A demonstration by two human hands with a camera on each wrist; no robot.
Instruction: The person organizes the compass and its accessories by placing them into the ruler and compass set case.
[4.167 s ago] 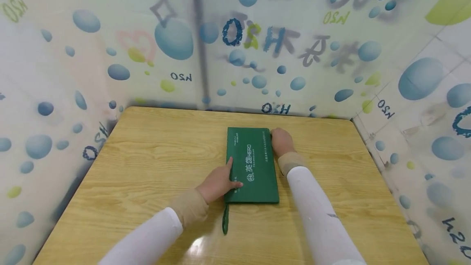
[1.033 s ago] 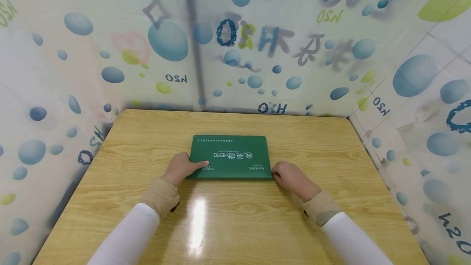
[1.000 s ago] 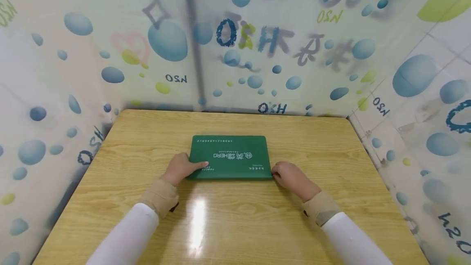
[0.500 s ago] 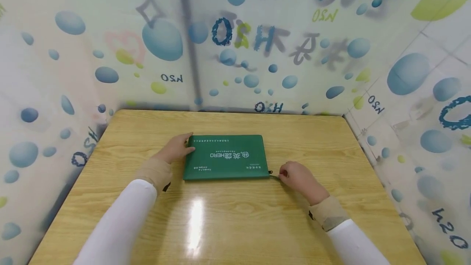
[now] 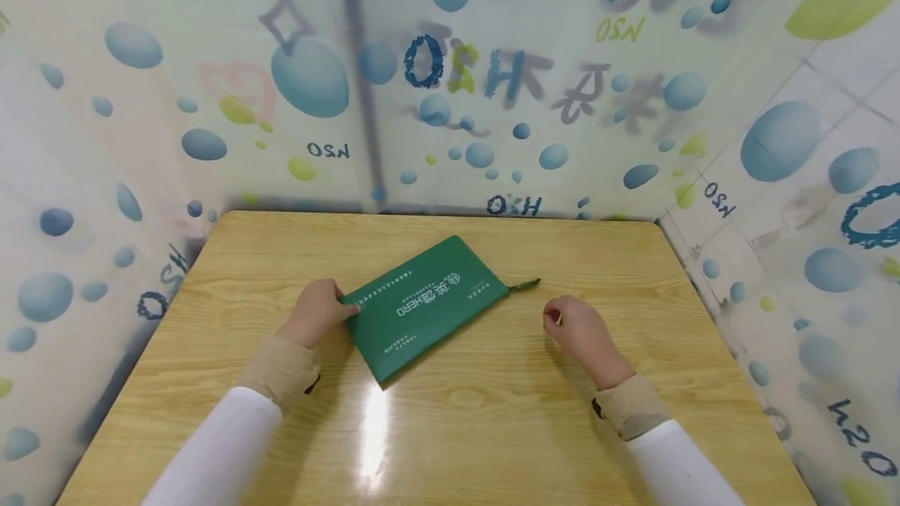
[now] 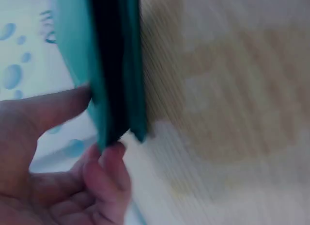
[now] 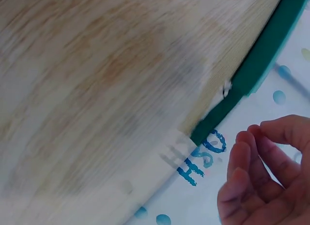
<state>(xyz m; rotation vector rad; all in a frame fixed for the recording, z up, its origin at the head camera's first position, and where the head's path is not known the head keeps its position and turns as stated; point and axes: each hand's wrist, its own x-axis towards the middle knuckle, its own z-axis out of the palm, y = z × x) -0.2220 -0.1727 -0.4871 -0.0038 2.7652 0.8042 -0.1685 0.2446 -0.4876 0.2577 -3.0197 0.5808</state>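
Note:
A green zip pouch [image 5: 422, 307] with white print, including the word HERO, lies slanted on the wooden table. My left hand [image 5: 316, 315] grips its left corner, thumb on top. In the left wrist view the fingers [image 6: 109, 176] reach under the corner, and a dark band runs between two green layers of the pouch [image 6: 138, 89]. A short green strap [image 5: 523, 284] sticks out from the right end. My right hand [image 5: 580, 334] is apart from it, nearer me, fingers loosely curled and holding nothing. The right wrist view shows thumb and index tips [image 7: 255, 130] close together beside the strap [image 7: 215, 119].
The wooden table [image 5: 492, 428] reaches back to a wall sheet [image 5: 450, 123] printed with blue and green drops. Similar printed walls stand at left and right. A bright reflection lies on the tabletop near the left forearm.
The pouch, lengthwise 4.2 s ago and crosswise 1 s ago, now lies slanted, its right end swung away from me. The strap has left my right hand. My left hand keeps hold.

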